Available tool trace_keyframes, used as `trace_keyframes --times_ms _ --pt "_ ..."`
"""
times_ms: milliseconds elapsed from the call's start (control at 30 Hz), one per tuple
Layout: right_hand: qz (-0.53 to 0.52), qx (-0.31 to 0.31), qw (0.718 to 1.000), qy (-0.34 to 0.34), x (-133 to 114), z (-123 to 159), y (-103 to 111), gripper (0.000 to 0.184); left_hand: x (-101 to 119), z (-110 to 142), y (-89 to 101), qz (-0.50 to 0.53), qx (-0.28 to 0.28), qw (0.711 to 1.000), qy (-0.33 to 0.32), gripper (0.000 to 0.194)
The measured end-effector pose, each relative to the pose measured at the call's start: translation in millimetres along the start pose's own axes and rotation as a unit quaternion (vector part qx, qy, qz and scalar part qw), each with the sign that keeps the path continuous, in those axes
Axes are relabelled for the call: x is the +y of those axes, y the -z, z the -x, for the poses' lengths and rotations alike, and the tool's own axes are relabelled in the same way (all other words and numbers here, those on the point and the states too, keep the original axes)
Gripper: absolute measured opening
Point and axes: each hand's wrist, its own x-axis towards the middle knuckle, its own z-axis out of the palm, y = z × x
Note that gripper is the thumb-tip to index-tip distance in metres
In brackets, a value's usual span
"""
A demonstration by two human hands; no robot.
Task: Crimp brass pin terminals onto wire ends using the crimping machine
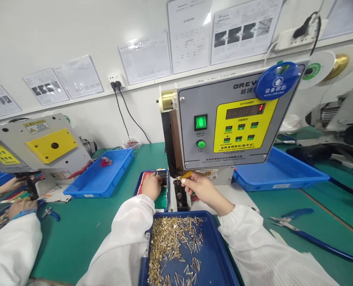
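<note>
My left hand (pixel 152 186) rests its fingers on a small blue tray (pixel 150 190) holding a dark bundle (pixel 162 177), and I cannot tell if they grip anything. My right hand (pixel 202 188) pinches a small yellow-orange item (pixel 187 173) beside the lower die (pixel 181 195) of a grey and yellow bench press machine (pixel 239 127). Below my forearms sits a dark blue tray (pixel 221 254) strewn with loose brass pins (pixel 175 246). Both white sleeves come in from the bottom edge.
Blue-handled pliers (pixel 310 234) lie on the green mat at right, near a blue tray (pixel 279 171). Left stand another blue tray (pixel 100 172) with a small red bundle, a second machine (pixel 42 143), and a co-worker's hand (pixel 21 208).
</note>
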Motion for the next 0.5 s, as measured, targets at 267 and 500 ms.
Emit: trace_keyframes --times_ms 267,500 --pt "0.0 0.003 1.0 0.004 5 -3 0 0.016 0 3 -2.9 0.006 0.014 1.0 0.007 0.024" --pt "0.006 0.006 1.0 0.014 14 -5 0 0.025 -5 2 -11.4 0.029 0.016 0.999 0.011 0.023"
